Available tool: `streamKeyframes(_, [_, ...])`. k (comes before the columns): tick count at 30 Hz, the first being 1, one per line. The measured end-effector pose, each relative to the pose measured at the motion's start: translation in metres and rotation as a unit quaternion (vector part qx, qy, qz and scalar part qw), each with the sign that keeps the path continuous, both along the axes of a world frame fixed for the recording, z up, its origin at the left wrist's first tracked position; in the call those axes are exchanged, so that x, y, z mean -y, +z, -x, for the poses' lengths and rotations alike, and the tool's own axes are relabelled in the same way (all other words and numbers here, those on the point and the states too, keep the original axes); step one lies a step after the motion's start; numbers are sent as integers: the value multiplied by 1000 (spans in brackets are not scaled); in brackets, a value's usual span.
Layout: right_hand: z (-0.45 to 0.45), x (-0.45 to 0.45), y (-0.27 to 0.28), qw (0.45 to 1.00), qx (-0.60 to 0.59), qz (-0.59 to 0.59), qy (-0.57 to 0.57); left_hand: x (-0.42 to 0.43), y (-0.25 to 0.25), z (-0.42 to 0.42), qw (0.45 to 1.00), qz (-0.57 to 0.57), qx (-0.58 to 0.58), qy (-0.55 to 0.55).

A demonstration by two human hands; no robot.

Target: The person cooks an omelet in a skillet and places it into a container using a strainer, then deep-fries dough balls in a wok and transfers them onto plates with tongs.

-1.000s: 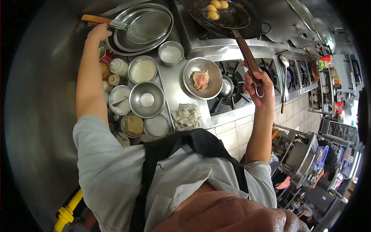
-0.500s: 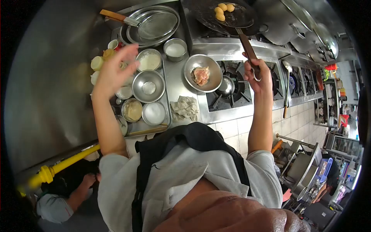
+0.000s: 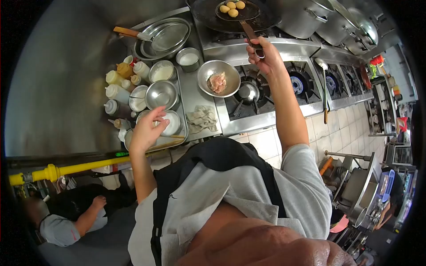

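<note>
My right hand [image 3: 265, 55] is wrapped round the brown handle of a skimmer [image 3: 249, 31], whose round head lies over a dark wok [image 3: 202, 15]. Several round golden balls [image 3: 233, 13] rest on that head. My left hand [image 3: 148, 129] is over the near end of the metal tray, fingers apart, beside a bowl of white powder [image 3: 171, 123]. It partly hides the bowls beneath it. A steel bowl [image 3: 203, 79] with raw meat [image 3: 217, 82] sits between the tray and the burner.
Squeeze bottles [image 3: 117, 93] line the tray's left side. A crumpled cloth [image 3: 202, 119] lies near the counter's front edge. Large pots [image 3: 299, 20] stand at the back right. A ladle [image 3: 325, 84] crosses the stove. A co-worker [image 3: 73, 217] is at the lower left, beyond a yellow pipe [image 3: 84, 167].
My left hand has left the strainer handle at the back and come down toward the tray's near end. My right hand, still on the skimmer, has shifted left and up in view.
</note>
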State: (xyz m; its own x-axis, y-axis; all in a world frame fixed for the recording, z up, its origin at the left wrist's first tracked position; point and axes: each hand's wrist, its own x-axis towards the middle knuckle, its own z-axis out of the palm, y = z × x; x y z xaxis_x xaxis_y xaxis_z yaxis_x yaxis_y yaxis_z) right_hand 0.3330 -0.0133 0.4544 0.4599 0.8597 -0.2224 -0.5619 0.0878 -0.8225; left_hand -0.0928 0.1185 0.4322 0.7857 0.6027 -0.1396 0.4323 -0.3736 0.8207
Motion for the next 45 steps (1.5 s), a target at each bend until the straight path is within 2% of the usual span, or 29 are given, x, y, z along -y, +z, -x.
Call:
streamKeyframes(9, [2, 11, 22, 999, -15, -34, -9, 44, -14, 4, 999, -14, -41, 10])
streamKeyframes(13, [14, 4, 32, 999, 10, -12, -42, 52, -15, 0, 999, 8, -50, -9])
streamKeyframes(14, [10, 3, 33, 998, 23, -35, -36, 52, -19, 0, 998, -15, -59, -20])
streamKeyframes(15, [15, 3, 43, 997, 36, -44, -56, 48, -25, -7, 996, -41, -60, -51])
streamKeyframes(17, [12, 6, 57, 996, -5, -62, -70, 25, -76, -13, 994, 59, 14, -95])
streamKeyframes(18, [8, 7, 68, 998, -2, -5, -69, 23, -71, -26, 991, 68, -24, -110])
streamKeyframes(19, [9, -3, 74, 994, -13, -1, -109, 24, -65, -37, 989, 59, -41, -128])
streamKeyframes(23, [0, -11, 120, 992, 76, -51, -85, 26, -42, -67, 986, 40, -52, -155])
streamKeyframes(27, [-12, -26, 174, 976, 154, -126, -91, 11, -53, -70, 983, 67, -9, -172])
streamKeyframes(30, [-31, -39, 195, 971, 152, -165, -77, 3, -54, -69, 982, 42, -31, -182])
streamKeyframes(33, [-35, -51, 179, 973, 149, -135, -112, 1, -53, -63, 984, 49, -41, -164])
streamKeyframes(34, [-23, -45, 167, 970, 137, -129, -152, 1, -52, -65, 981, 5, -44, -191])
streamKeyframes(35, [-27, -42, 142, 975, 82, -184, -98, 0, -51, -61, 977, -38, -50, -206])
streamKeyframes(36, [-29, -40, 116, 963, 42, -265, 20, 0, -51, -58, 976, -49, -43, -209])
streamKeyframes(37, [-13, -27, 111, 979, 31, -204, 5, -1, -50, -57, 975, -59, -36, -212])
streamKeyframes(38, [-1, -22, 100, 990, 37, -121, -66, -3, -52, -55, 974, -64, -32, -213])
streamKeyframes(40, [3, -16, 80, 991, 56, -6, -119, -4, -48, -53, 976, -63, -35, -205])
streamKeyframes(42, [5, -10, 79, 987, 113, 27, -112, -4, -34, -55, 970, -45, -82, -225])
streamKeyframes(43, [1, -9, 83, 990, 109, -26, -84, -5, -34, -56, 970, -41, -91, -221])
streamKeyframes(45, [6, -17, 102, 977, 92, -57, -182, -7, -36, -57, 966, -42, -85, -238])
